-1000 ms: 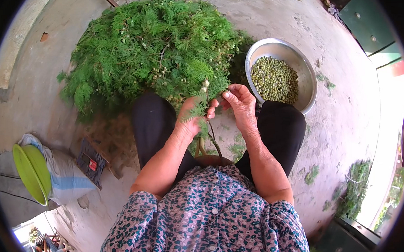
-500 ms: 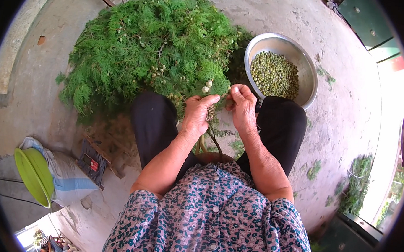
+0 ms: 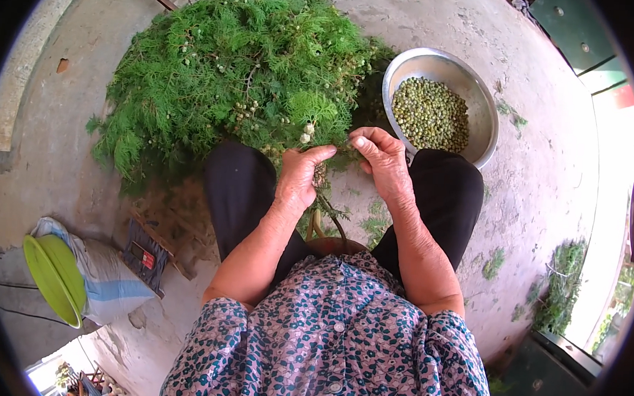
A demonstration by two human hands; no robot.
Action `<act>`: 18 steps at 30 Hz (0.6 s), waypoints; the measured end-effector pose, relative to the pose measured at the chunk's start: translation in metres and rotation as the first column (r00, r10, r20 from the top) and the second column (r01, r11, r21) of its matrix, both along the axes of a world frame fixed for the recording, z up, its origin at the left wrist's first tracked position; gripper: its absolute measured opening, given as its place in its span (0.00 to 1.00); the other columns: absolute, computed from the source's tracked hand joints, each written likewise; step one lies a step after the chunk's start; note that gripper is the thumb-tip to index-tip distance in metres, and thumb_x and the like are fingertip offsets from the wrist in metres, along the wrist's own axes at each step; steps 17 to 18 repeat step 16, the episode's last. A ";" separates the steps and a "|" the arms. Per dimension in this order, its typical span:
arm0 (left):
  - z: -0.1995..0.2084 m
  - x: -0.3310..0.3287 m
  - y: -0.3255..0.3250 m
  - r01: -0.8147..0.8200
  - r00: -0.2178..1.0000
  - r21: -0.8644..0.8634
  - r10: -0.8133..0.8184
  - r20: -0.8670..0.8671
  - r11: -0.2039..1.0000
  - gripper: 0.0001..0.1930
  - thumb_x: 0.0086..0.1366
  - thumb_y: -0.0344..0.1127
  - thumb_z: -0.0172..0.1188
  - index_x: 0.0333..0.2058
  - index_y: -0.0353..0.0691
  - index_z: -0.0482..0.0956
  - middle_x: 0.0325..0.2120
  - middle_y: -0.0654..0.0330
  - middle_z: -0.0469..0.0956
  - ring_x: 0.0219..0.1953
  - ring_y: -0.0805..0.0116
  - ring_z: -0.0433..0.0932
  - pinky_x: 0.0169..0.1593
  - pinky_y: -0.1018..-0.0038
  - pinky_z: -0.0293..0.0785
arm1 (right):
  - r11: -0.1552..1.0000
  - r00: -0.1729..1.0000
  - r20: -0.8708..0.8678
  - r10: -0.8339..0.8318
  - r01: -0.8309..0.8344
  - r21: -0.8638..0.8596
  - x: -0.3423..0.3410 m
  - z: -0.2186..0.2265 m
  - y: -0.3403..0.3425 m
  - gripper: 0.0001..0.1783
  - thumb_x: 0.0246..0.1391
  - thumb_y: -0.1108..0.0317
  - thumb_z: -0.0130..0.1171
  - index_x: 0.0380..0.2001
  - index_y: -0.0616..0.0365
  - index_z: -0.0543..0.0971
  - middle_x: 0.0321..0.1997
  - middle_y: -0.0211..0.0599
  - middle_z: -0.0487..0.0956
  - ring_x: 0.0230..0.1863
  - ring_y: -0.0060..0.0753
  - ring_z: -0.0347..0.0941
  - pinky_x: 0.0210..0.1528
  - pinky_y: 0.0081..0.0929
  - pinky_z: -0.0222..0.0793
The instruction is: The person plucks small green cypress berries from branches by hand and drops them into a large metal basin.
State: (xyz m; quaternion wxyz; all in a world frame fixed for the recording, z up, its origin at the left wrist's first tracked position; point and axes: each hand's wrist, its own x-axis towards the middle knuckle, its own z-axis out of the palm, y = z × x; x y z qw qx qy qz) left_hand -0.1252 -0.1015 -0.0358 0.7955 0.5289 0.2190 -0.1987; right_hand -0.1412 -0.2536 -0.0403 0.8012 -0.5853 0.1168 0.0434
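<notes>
My left hand point(image 3: 298, 175) is closed around a leafy evergreen sprig point(image 3: 316, 110), its thumb stretched along the top toward the right. Pale round cones point(image 3: 307, 133) hang on the sprig just above that hand, and stems show below it between my knees. Close by on the right, my right hand point(image 3: 383, 162) pinches thumb and forefinger together at the sprig's edge; whatever lies between the tips is too small to make out. Beyond both hands spreads a large heap of green cone-bearing branches point(image 3: 223, 71). A metal basin point(image 3: 487, 128) holds many small green-yellow cones point(image 3: 430, 112), just past my right knee.
A lime-green basin point(image 3: 53, 281) leans by a pale sack point(image 3: 111, 287) at the lower left. Loose sprigs point(image 3: 494, 263) are scattered on the concrete floor point(image 3: 540, 188) to the right, with a clump of greenery point(image 3: 562, 286) beside the doorway.
Both hands have shifted a little to the left, along with the sprig and its pale cones. My right hand stays in a pinch; the basin and heap have barely changed.
</notes>
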 end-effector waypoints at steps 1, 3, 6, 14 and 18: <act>0.001 0.000 -0.001 0.002 1.000 0.000 -0.002 0.000 1.000 0.08 0.46 0.28 0.64 0.28 0.32 0.79 0.26 0.58 0.78 0.28 0.69 0.76 0.34 0.72 0.72 | 1.000 1.000 0.000 -0.002 0.002 0.000 0.000 -0.003 0.001 0.06 0.50 0.67 0.58 0.29 0.57 0.77 0.18 0.20 0.69 0.17 0.11 0.56 0.19 0.12 0.53; 0.002 0.000 -0.002 0.020 1.000 -0.034 -0.020 0.007 0.999 0.08 0.46 0.27 0.64 0.27 0.32 0.79 0.27 0.58 0.78 0.28 0.70 0.76 0.33 0.73 0.72 | 0.964 0.981 0.192 0.021 0.031 -0.266 0.000 -0.012 0.002 0.07 0.49 0.66 0.60 0.29 0.57 0.77 0.19 0.19 0.70 0.17 0.11 0.56 0.18 0.13 0.53; -0.002 0.001 0.001 0.062 0.998 0.036 -0.062 0.008 0.997 0.08 0.46 0.26 0.63 0.29 0.32 0.78 0.27 0.58 0.78 0.28 0.70 0.76 0.33 0.74 0.72 | 0.934 0.990 0.136 0.031 0.020 -0.358 -0.001 -0.010 0.003 0.09 0.50 0.63 0.60 0.28 0.58 0.77 0.18 0.19 0.69 0.18 0.12 0.56 0.18 0.14 0.53; 0.000 -0.003 0.003 0.107 0.994 -0.117 -0.102 0.046 0.987 0.13 0.45 0.26 0.65 0.33 0.36 0.78 0.28 0.61 0.79 0.29 0.72 0.76 0.36 0.76 0.72 | 0.942 0.994 -0.022 -0.106 0.108 0.316 0.006 -0.031 -0.022 0.12 0.52 0.57 0.57 0.26 0.54 0.74 0.22 0.22 0.71 0.22 0.16 0.64 0.18 0.13 0.57; -0.007 -0.001 0.006 0.104 0.994 -0.097 -0.100 0.043 0.990 0.13 0.45 0.28 0.65 0.33 0.37 0.78 0.29 0.61 0.79 0.29 0.72 0.77 0.38 0.73 0.72 | 0.941 0.965 0.017 -0.263 0.253 0.225 0.015 -0.032 -0.029 0.11 0.50 0.58 0.59 0.26 0.54 0.74 0.18 0.22 0.70 0.15 0.15 0.61 0.17 0.11 0.55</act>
